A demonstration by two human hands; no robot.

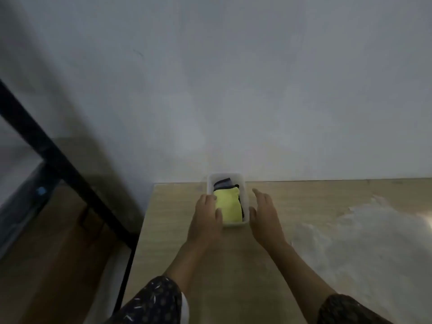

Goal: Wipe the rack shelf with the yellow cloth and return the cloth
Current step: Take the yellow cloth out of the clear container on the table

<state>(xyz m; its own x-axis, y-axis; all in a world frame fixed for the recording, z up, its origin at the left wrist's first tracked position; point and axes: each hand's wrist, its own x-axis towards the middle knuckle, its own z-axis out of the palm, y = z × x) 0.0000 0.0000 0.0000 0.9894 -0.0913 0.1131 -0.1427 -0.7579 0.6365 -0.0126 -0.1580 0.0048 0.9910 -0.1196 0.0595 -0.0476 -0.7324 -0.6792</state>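
A folded yellow cloth (229, 206) lies in a small white bin (245, 195) on the wooden table, close to the wall. A dark cloth (223, 183) shows behind it in the same bin. My left hand (205, 218) rests against the bin's left side, its thumb touching the yellow cloth's edge. My right hand (265, 213) is held open beside the bin's right wall, fingers apart, holding nothing. The black metal rack (58, 164) stands to the left, with a wooden shelf (58, 230) below its frame.
The light wooden table (233, 265) runs along a grey wall (233, 90). A bright glare patch (362, 242) covers the table's right part. A small blue object (41, 190) sits on the rack's frame at left.
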